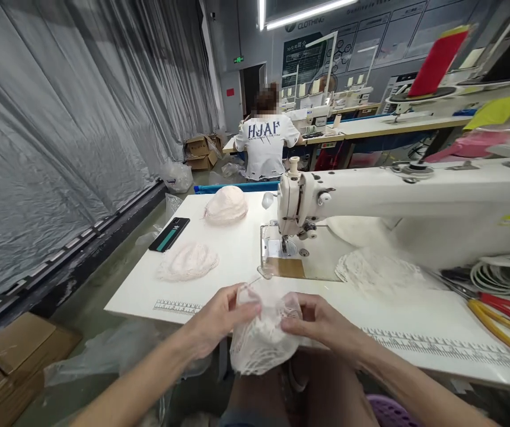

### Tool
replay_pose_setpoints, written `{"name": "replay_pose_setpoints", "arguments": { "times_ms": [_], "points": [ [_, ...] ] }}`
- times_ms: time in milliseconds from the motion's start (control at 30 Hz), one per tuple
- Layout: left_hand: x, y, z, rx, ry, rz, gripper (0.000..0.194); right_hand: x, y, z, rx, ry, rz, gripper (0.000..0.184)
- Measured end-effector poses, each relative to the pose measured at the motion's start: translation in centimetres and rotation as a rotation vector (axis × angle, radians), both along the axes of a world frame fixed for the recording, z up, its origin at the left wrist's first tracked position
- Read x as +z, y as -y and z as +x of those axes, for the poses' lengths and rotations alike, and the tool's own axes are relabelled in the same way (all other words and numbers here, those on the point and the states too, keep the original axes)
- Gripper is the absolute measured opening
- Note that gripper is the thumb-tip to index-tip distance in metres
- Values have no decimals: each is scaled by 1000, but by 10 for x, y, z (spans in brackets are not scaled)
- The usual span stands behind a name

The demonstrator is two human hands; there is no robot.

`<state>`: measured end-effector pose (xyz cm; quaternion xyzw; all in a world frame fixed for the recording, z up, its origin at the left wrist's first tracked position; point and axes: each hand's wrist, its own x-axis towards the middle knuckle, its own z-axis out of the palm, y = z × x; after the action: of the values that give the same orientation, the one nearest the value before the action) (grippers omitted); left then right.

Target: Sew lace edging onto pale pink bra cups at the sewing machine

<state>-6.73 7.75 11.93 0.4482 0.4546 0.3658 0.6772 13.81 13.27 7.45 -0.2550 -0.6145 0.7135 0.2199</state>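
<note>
Between my two hands hangs a piece of white lace fabric (261, 350), held over the table's front edge. My left hand (223, 317) pinches its left side, thumb on top. On the right side my right hand (311, 320) grips it the same way, with thumb and fingers closed. Just beyond stands a white sewing machine (295, 207), its needle and presser foot over the metal plate (277, 248). A pale pink moulded cup (226, 206) sits on the table at the back left. Nearer lies a flat pale pink lace piece (189, 262).
A dark phone-like box (169, 235) lies at the table's left edge. White lace pieces (375, 270) are under the machine arm. Scissors with red and yellow handles (499, 311) lie at right. A person (266, 139) sits ahead; cardboard boxes (15, 356) stand on the floor at left.
</note>
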Motion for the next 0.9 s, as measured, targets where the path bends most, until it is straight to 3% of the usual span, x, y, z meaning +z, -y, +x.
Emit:
{"name": "replay_pose_setpoints", "arguments": {
  "times_ms": [100,200,367,500,633,800,900],
  "points": [
    [-13,20,5,-58,35,-35,37,10,18,15,109,61,-62,34],
    [-31,34,20,-87,19,-82,32,17,33,31,204,150,-11,30],
    [-54,53,35,-158,76,-132,29,18,54,63,250,214,3,20],
    [-60,60,31,-276,72,-163,31,12,71,77,215,193,16,16],
    [-61,59,40,-483,35,-233,56,10,80,74,174,202,16,17],
    [-67,52,54,-397,-60,-187,32,3,77,79,147,233,33,23],
    [-72,51,53,-423,-70,-179,31,-7,79,86,102,254,-15,29]
  ]
}}
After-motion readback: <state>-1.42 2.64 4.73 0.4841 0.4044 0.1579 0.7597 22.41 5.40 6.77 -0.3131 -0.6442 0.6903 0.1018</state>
